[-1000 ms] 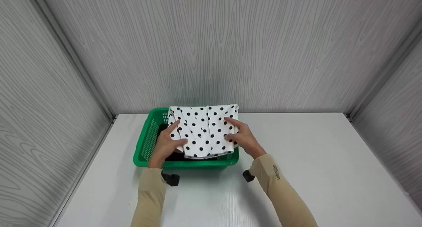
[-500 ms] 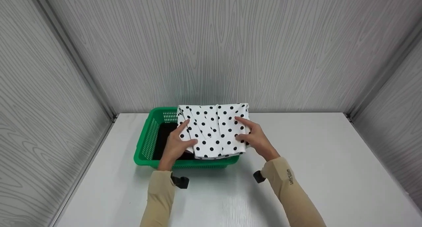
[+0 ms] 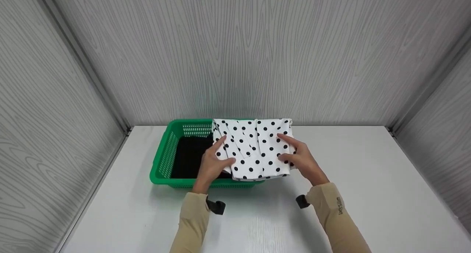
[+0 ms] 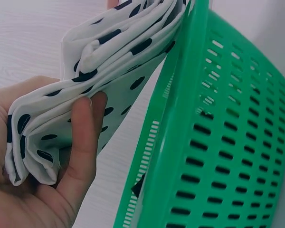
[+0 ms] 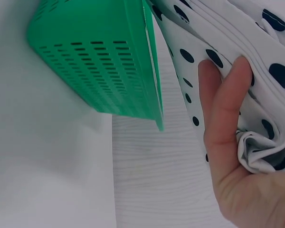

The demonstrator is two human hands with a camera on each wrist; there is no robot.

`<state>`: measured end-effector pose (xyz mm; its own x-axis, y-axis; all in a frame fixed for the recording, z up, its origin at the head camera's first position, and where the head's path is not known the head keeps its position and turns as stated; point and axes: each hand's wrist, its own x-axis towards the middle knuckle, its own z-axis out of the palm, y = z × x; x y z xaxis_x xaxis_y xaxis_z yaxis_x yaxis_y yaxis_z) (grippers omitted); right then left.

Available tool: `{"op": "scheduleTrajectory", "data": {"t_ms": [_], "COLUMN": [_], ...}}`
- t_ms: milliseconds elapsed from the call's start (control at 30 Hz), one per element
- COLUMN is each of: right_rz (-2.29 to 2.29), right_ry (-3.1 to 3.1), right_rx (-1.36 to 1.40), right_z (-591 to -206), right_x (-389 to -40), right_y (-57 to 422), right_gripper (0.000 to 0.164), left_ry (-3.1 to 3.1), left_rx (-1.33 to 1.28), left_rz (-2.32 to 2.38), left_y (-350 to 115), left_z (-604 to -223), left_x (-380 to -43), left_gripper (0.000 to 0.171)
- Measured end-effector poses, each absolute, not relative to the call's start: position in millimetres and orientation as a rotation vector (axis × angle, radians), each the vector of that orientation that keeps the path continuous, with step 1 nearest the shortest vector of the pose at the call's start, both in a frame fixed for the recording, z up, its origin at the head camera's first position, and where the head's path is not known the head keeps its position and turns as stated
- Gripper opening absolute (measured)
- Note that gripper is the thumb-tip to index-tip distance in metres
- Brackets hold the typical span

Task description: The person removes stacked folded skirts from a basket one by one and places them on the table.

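Observation:
A folded white cloth with black polka dots (image 3: 254,146) hangs above the right part of a green plastic basket (image 3: 158,168), partly past its right end. My left hand (image 3: 213,163) grips the cloth's left edge, thumb and index finger on top and other fingers beneath. On the opposite edge my right hand (image 3: 301,158) holds it the same way. Several stacked folds of the cloth (image 4: 118,52) show in the left wrist view. In the right wrist view the cloth (image 5: 261,85) has a rolled end beside the palm. Whether it is a garment cannot be told.
Inside the basket lies a dark, black item (image 3: 189,157), partly hidden by the cloth and left hand. The basket stands on a white table (image 3: 353,179) near the back panel (image 3: 235,61). Grey wood-grain panels rise on both sides.
Both hands have carried the polka-dot cloth to the right, from over the basket's middle to past its right end. More of the black item shows. The basket stays put.

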<state>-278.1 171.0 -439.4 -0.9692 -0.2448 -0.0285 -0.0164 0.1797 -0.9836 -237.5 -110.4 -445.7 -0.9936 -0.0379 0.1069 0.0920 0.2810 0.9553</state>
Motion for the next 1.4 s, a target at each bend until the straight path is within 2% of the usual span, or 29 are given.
{"op": "scheduleTrajectory", "data": {"t_ms": [367, 1000, 1400], "right_rz": [-1.898, -1.846, -1.861], "right_ry": [2.268, 2.331, 2.313], "right_rx": [-0.238, -0.249, -0.172], "right_z": [-438, -448, -458], "right_x": [-269, -256, -246], "right_y": [195, 248, 279], "right_gripper": [0.077, 0.078, 0.079], "left_ry": [-2.375, -2.470, -2.532], "left_rx": [-0.160, -0.154, -0.231], "left_rz": [-1.874, -1.865, -1.703], "left_y": [-89, -41, -9], "left_z": [-448, -456, -459], "left_x": [-236, -232, -226], "left_gripper": [0.077, 0.078, 0.075]}}
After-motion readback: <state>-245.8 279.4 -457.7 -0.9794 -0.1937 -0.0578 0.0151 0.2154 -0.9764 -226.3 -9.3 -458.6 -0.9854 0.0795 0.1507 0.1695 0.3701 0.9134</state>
